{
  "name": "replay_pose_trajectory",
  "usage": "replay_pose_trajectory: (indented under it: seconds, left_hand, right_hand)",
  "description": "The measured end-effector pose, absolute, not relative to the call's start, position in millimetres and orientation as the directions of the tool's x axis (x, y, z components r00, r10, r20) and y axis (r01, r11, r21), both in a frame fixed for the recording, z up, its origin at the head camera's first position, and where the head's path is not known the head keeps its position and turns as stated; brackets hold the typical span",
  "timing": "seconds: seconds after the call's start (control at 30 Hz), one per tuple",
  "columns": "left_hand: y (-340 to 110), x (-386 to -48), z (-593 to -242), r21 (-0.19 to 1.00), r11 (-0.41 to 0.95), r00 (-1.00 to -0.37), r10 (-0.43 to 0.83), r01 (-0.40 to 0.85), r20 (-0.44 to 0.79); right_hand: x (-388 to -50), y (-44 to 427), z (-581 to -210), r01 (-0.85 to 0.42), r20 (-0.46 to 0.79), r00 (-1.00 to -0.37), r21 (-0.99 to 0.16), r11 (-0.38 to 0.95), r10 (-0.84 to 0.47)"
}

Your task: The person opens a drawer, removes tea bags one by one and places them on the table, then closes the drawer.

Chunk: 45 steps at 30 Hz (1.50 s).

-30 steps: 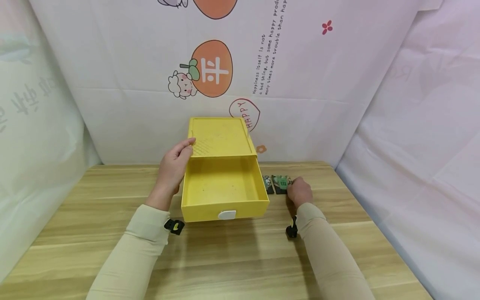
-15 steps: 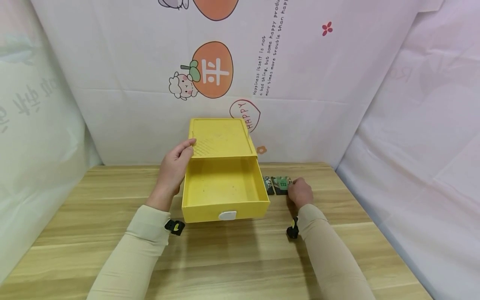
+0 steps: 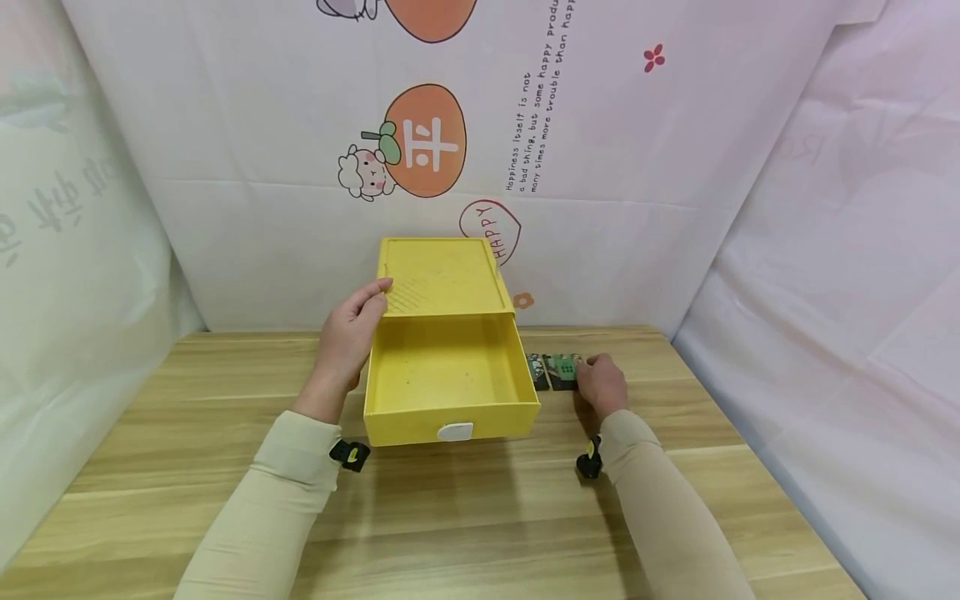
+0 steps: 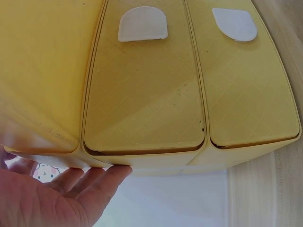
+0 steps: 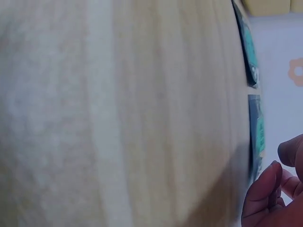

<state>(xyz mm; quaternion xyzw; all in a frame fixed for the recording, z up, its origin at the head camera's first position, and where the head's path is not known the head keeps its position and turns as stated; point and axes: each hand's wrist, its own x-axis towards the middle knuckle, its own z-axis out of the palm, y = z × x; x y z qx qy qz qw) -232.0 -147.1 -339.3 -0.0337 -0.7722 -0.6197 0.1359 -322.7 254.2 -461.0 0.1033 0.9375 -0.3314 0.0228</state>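
A yellow cabinet (image 3: 442, 275) with stacked drawers stands on the table, its top drawer (image 3: 450, 425) pulled out and showing a bare inside. My left hand (image 3: 347, 337) rests against the cabinet's upper left edge; in the left wrist view the fingers (image 4: 102, 182) lie fairly straight against its side. To the right of the cabinet two flat, dark rectangular pieces with green pictures lie side by side. My right hand (image 3: 602, 385) is at the outer edge of the right piece (image 3: 562, 372); the left piece (image 3: 537, 372) is partly hidden by the drawer. Right thumb and fingers stand apart.
The wooden table (image 3: 450, 525) reaches forward to a printed white cloth (image 3: 600, 167) hanging behind the cabinet. Lower drawers (image 4: 251, 80) with white tabs are shut below the pulled-out one. A black wrist camera (image 3: 349, 454) sits on the left wrist, another (image 3: 589, 460) on the right.
My right hand and wrist have shifted very slightly to the right at the outer flat piece. The left hand, cabinet and pulled-out drawer keep their places.
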Motion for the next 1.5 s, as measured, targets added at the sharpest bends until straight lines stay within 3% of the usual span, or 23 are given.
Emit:
replay_pose_trajectory:
  seconds: [0.63, 1.27, 1.5]
  left_hand:
    - [-148, -232, -341, 0.948, 0.235, -0.963, -0.110, 0.216, 0.247]
    - [-148, -234, -342, 0.948, 0.234, -0.960, -0.125, 0.215, 0.249]
    - [-148, -234, -342, 0.947, 0.234, -0.960, -0.123, 0.218, 0.251]
  right_hand:
    - [-315, 236, -412, -0.010, 0.155, -0.979, -0.693, 0.721, 0.135]
    - [-264, 183, -348, -0.320, 0.446, -0.894, -0.698, 0.640, 0.040]
    - [-248, 171, -334, -0.390, 0.494, -0.869, -0.702, 0.596, 0.014]
